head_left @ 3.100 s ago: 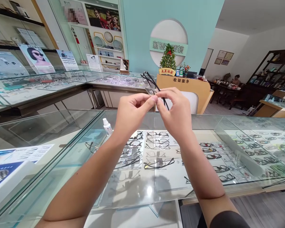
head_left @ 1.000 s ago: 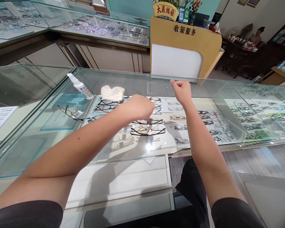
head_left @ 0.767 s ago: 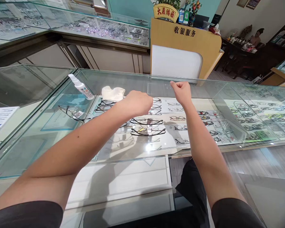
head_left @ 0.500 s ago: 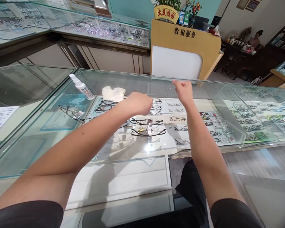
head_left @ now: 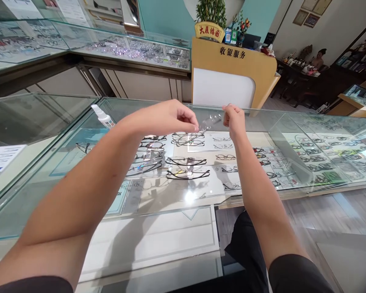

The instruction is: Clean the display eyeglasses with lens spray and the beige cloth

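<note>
Left hand [head_left: 173, 117]: fingers curled toward thumb, gap and grip unclear, wrist bent; right hand [head_left: 235, 121]: fingers curled, closure and hold unclear; transparent piece [head_left: 212, 121] between hands

A honey-coloured wooden cashier's desk [head_left: 264, 67] with dark Chinese characters and a white front panel [head_left: 222, 87] stands before a turquoise wall [head_left: 167, 18]; on it, a leafy green potted plant [head_left: 212, 12] rises behind a gold, fan-shaped plaque with red characters [head_left: 209, 31], beside two QR-code cards, one blue, one green [head_left: 228, 36]; at upper left, spectacles in rows fill a dark-trimmed glass display cabinet [head_left: 131, 65]; at upper right, a person [head_left: 318, 60] sits by a dark wooden table [head_left: 288, 77] bearing small items, framed certificates [head_left: 311, 20] hanging nearby; grey wood-grain flooring [head_left: 350, 207] spreads at lower right.
</note>
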`<state>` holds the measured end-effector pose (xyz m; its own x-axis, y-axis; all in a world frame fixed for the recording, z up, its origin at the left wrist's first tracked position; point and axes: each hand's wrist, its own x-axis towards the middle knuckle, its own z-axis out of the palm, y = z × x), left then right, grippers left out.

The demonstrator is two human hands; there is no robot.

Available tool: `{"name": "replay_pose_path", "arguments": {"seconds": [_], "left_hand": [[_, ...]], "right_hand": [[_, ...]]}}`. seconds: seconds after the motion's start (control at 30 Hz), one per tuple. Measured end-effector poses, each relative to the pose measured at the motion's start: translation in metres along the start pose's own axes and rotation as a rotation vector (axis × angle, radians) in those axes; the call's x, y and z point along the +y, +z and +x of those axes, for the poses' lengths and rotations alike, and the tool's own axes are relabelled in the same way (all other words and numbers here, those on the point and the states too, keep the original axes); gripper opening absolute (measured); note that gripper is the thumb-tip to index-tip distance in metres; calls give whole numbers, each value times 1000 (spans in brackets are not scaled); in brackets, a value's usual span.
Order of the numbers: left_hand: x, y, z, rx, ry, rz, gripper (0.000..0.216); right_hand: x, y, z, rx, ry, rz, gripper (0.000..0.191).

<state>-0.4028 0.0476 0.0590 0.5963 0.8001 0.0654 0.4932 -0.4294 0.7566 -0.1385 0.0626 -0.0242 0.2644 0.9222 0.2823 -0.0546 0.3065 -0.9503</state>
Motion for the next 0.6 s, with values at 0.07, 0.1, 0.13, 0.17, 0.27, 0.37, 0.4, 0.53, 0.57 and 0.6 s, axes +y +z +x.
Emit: {"name": "replay_pose_path", "arguments": {"seconds": [0.07,0.1,0.13,0.17,0.27,0.37,0.4,0.53,0.57,0.6], "left_hand": [[-6,0,-1,171,37,-148,21],[-11,3,-1,241,59,-221,22],[-18,7,-2,294,80,-293,24],[-27,12,-3,336,94,-364,27],[-54,27,-12,442,91,-553,35],[-75,39,-21,512,76,-701,45],[-78,42,-24,525,74,-741,46],[-77,52,-28,477,97,-841,46],[-75,54,-28,456,100,-844,46],[-73,56,-29,441,97,-840,48]], "right_hand": [[-2,3,-1,-70,65,100,46],[-4,6,-2,-107,84,139,44],[-4,9,-4,-144,90,169,44],[-5,12,-7,-184,86,188,45],[-4,24,-17,-325,58,177,48],[-3,39,-29,-452,42,140,56],[-2,44,-32,-482,41,137,59],[-3,59,-45,-562,35,126,66],[-3,61,-48,-570,34,122,65],[-4,63,-50,-573,32,122,64]]}}
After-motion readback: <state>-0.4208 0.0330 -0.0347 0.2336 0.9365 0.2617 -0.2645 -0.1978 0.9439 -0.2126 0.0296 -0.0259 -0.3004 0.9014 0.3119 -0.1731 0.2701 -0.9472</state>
